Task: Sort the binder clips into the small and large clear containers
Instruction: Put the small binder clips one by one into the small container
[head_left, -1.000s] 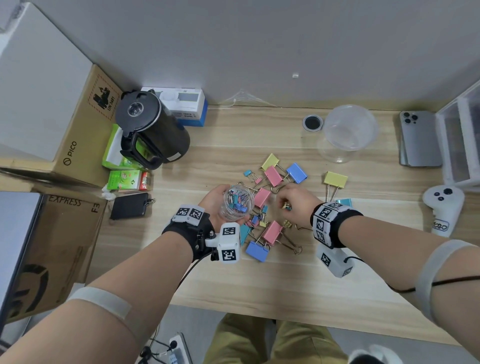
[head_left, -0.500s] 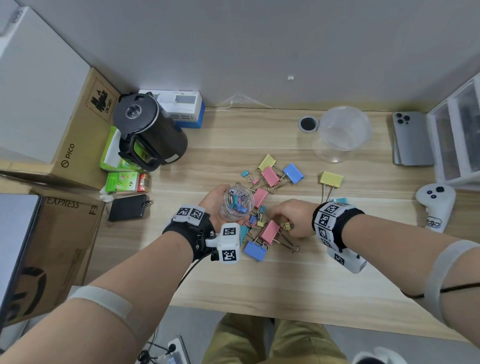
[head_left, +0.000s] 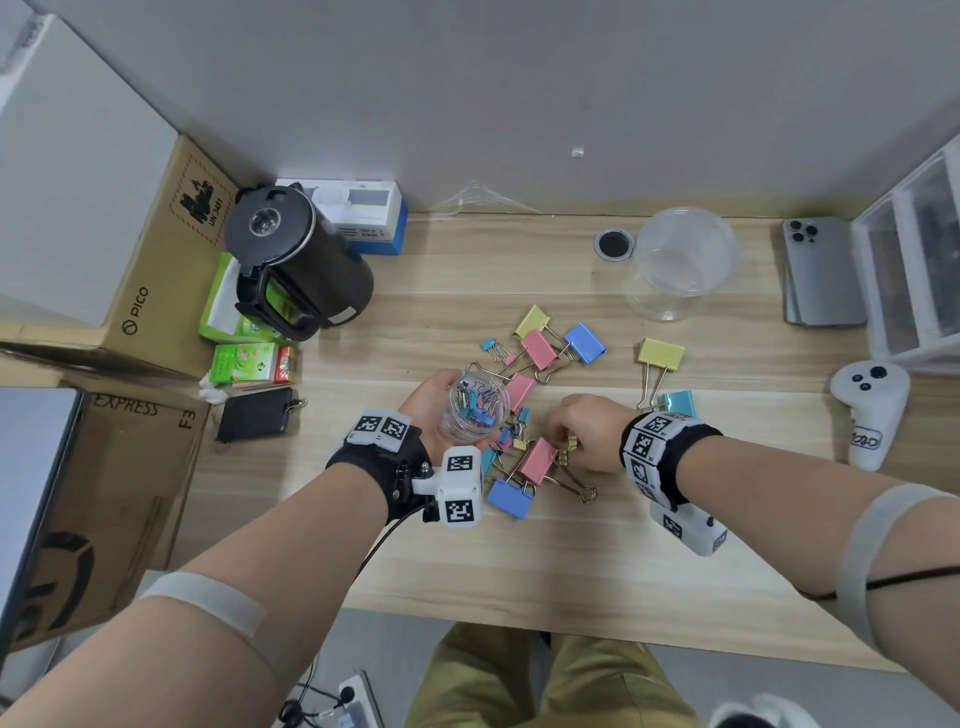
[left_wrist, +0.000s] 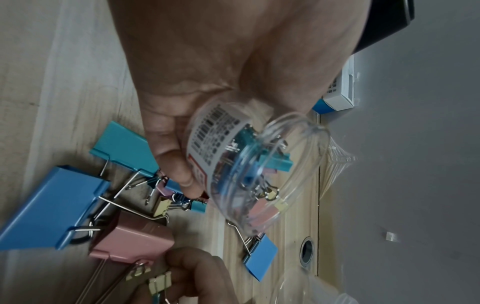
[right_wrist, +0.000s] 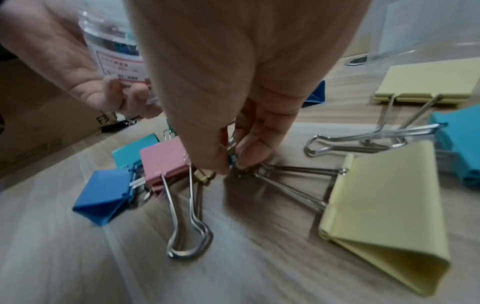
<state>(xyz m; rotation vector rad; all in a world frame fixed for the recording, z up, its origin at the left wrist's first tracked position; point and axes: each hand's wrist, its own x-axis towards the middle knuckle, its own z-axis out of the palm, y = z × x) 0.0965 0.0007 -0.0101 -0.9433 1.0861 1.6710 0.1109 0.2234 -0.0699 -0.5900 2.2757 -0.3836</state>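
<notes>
Head view shows the left hand (head_left: 434, 402) gripping a small clear plastic jar (head_left: 472, 408) part-filled with little clips. Just beside it, the right hand (head_left: 584, 434) pinches small yellow binder clips (head_left: 567, 448) among the scattered large pastel clips (head_left: 537, 460)

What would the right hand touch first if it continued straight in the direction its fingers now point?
The right hand points down, pinching small clips. Straight on, it would likely meet the tabletop almost at once, beside the pink clip and the wire handles of a yellow clip.
</notes>
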